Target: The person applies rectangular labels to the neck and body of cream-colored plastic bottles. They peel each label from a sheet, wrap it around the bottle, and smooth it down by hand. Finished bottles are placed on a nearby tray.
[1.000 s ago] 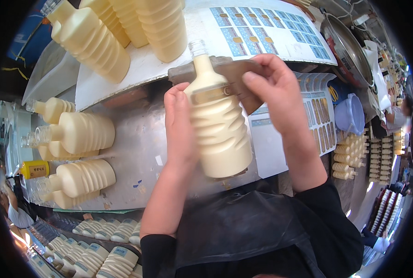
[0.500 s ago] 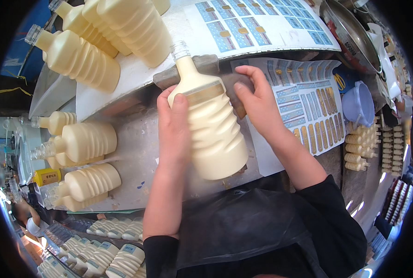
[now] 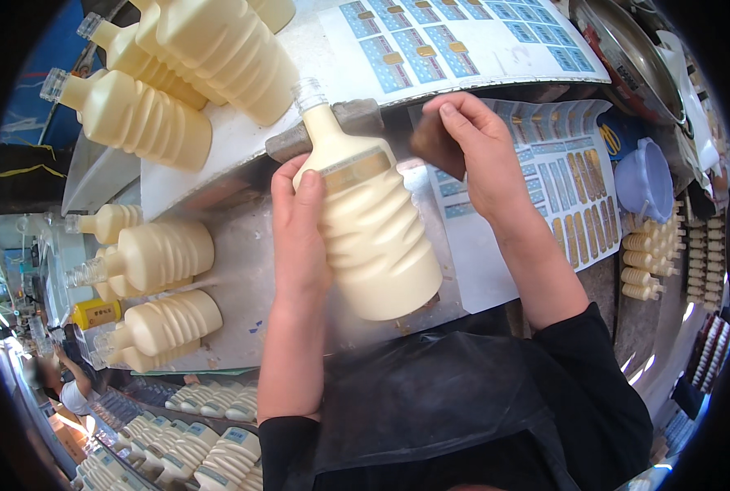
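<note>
A large cream bottle (image 3: 381, 254) with a wavy ribbed body and a clear threaded mouth lies tilted in front of me. Its neck is by a grey block (image 3: 363, 117) at the shelf edge. Across the shoulder runs a translucent gold-brown band (image 3: 355, 168). My left hand (image 3: 298, 209) grips the bottle's left side, thumb on top near the band. To the right, apart from the bottle, my right hand (image 3: 483, 151) pinches a flat, dark brown piece (image 3: 438, 146) between thumb and fingers. What that piece is made of I cannot tell.
Sheets of blue and gold labels (image 3: 574, 192) lie at the right and on the raised shelf (image 3: 316, 61). More cream bottles (image 3: 140, 119) stand far left and lie on the left (image 3: 168, 250). A lilac bucket (image 3: 645, 180) is far right. Another person (image 3: 74, 389) is at lower left.
My right hand has moved up and right, away from the bottle, and the brown piece now shows clearly in its fingers. My left hand still holds the bottle in nearly the same place.
</note>
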The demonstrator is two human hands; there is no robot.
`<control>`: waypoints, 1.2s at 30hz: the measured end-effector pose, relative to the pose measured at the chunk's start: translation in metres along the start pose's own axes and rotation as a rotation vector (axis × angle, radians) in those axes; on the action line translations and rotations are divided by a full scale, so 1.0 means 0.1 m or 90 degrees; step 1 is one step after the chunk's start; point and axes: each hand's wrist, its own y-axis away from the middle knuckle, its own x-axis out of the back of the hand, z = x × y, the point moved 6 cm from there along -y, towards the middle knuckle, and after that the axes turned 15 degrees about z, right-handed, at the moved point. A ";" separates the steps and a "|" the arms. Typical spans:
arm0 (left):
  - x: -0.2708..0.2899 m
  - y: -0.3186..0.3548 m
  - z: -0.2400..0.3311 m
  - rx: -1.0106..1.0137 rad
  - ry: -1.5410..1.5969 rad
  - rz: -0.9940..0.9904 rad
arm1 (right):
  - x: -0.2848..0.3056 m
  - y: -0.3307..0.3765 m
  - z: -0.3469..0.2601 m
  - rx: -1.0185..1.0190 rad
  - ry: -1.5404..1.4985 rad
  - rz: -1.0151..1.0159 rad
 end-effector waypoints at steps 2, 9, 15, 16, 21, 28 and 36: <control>0.02 -0.02 0.02 -0.006 0.032 0.004 | -0.12 0.13 -0.06 -0.075 0.028 -0.098; -0.04 -0.02 0.03 -0.016 -0.060 0.017 | -0.44 0.23 0.08 -0.126 -0.007 -0.178; -0.04 -0.01 0.04 -0.030 -0.051 0.009 | -0.44 0.24 0.12 -0.176 -0.052 -0.188; -0.04 -0.02 0.01 -0.008 -0.021 -0.006 | -0.43 0.23 0.12 -0.182 -0.051 -0.191; -0.04 0.02 -0.01 0.015 0.002 -0.041 | -0.44 0.25 0.09 -0.153 0.003 -0.185; -0.04 0.02 -0.01 0.075 0.060 -0.033 | -0.38 0.22 0.06 -0.120 0.035 -0.179; 0.02 0.09 -0.11 0.112 0.125 -0.073 | -0.24 0.50 -0.72 0.255 0.009 0.036</control>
